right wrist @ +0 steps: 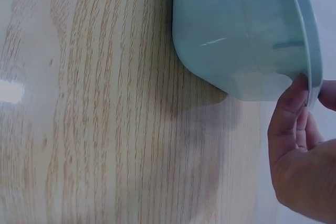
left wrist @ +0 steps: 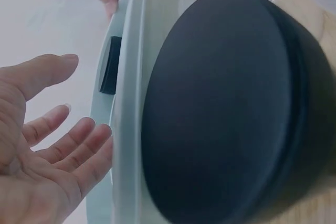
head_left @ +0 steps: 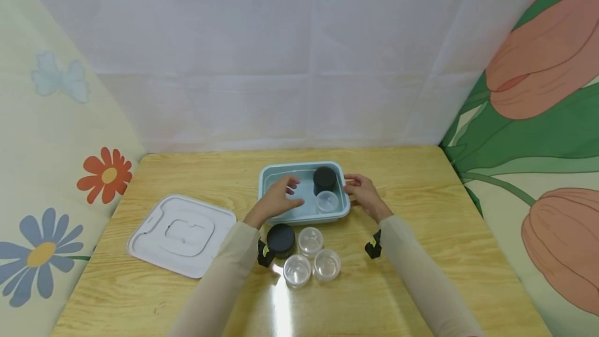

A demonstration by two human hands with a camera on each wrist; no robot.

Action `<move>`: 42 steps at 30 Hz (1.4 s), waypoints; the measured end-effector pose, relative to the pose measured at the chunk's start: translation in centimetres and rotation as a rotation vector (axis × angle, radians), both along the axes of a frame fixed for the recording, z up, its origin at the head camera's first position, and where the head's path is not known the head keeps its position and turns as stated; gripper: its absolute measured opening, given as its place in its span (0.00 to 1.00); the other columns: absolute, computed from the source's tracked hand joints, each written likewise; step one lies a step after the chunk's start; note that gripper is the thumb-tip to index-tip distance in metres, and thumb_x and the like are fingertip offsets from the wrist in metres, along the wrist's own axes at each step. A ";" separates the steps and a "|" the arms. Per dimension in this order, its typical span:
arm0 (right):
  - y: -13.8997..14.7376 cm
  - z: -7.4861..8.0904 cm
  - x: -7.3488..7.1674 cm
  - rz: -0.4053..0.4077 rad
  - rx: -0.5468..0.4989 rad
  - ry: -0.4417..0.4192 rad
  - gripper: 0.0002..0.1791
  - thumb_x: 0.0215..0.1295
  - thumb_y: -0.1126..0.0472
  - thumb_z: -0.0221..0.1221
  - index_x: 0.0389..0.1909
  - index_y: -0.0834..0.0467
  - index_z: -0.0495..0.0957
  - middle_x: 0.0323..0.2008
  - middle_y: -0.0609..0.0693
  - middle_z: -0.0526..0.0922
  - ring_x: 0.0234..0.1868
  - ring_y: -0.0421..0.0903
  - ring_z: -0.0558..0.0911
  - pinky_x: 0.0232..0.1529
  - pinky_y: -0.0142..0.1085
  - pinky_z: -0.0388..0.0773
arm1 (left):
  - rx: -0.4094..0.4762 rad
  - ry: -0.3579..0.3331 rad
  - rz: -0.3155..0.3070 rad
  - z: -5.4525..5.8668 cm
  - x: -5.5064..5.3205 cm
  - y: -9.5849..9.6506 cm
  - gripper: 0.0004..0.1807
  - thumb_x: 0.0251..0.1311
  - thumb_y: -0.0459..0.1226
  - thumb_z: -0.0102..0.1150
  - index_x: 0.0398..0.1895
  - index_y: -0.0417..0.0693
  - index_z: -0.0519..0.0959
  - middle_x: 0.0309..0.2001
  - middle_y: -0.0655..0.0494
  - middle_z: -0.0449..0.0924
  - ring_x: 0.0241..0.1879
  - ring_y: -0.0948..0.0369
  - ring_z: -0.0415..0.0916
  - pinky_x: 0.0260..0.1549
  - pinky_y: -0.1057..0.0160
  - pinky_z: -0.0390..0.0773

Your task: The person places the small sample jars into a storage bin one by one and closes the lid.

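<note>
A light blue plastic tub (head_left: 299, 166) stands on the table. My right hand (head_left: 365, 194) pinches its right rim between thumb and fingers, as the right wrist view shows. Over the left part of the tub hangs my left hand (head_left: 280, 199), fingers spread and holding nothing. Inside the tub's right side are a black round-topped container (head_left: 324, 177) at the back and a clear cup (head_left: 327, 202) in front of it. Another black container (head_left: 281, 240) sits just in front of the tub and looms large in the left wrist view.
Three clear cups, one near the tub (head_left: 311, 241) and two closer to me (head_left: 297, 271), are grouped beside the front black container. A white lid (head_left: 182, 233) lies at left on the wooden table (head_left: 402, 285). Cloth (head_left: 262, 66) hangs behind.
</note>
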State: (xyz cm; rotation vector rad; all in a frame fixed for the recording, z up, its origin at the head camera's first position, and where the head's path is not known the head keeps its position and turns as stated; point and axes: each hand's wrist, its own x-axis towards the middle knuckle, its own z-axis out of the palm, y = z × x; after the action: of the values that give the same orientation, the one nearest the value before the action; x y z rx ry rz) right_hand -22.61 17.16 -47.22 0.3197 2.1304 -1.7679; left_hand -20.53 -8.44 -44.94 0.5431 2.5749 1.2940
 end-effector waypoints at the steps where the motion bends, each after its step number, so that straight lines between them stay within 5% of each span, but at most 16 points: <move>1: 0.0 0.0 0.0 0.000 0.000 0.000 0.26 0.66 0.66 0.52 0.66 0.59 0.64 0.54 0.58 0.73 0.41 0.43 0.77 0.31 0.33 0.79 | 0.003 0.000 0.003 0.1 0.1 -0.2 0.27 0.54 0.34 0.65 0.55 0.32 0.68 0.52 0.34 0.74 0.50 0.45 0.74 0.51 0.50 0.76; 21: 0.0 -0.1 0.3 -0.006 -0.001 -0.022 0.25 0.67 0.65 0.52 0.66 0.58 0.64 0.56 0.58 0.73 0.44 0.45 0.77 0.36 0.36 0.79 | 0.075 -0.036 0.113 0.4 3.1 -3.7 0.24 0.57 0.36 0.63 0.55 0.38 0.68 0.55 0.35 0.72 0.52 0.43 0.73 0.48 0.49 0.77; 42: 0.0 -0.2 -0.1 -0.007 0.001 -0.013 0.26 0.67 0.66 0.53 0.66 0.58 0.65 0.53 0.57 0.73 0.41 0.44 0.77 0.32 0.33 0.80 | 0.140 -0.062 0.190 0.8 6.2 -5.2 0.23 0.56 0.35 0.64 0.54 0.40 0.70 0.54 0.38 0.72 0.52 0.43 0.72 0.50 0.52 0.77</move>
State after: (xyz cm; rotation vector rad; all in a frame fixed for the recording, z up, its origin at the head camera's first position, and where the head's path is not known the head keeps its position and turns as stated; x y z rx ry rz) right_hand -22.67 17.18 -47.38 0.3391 2.1240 -1.7636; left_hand -14.33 -13.60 -44.11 0.2814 2.5486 1.5352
